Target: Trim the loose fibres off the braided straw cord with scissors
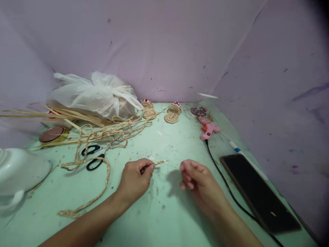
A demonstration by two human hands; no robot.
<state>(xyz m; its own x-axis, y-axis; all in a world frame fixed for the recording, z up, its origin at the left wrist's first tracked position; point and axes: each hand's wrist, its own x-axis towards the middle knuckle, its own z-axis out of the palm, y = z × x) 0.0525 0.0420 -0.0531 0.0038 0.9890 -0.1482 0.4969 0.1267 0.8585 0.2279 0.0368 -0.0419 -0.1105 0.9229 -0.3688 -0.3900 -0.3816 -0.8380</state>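
Observation:
My left hand is closed in a pinch around a short piece of braided straw cord; its pale tip sticks out to the right past my fingertips. Apart from it, to the right, my right hand is raised over the table with thumb and fingers drawn together, slightly blurred; whether anything sits in the pinch is hidden. Left of my left hand lies a long, loose braided straw cord. Black-handled scissors rest partly beneath it.
Two small woven straw slippers with beads lie at the back. A pink glue gun and a dark phone are on the right. At left are a white plastic bag, straw strips, a round tin and a white jug.

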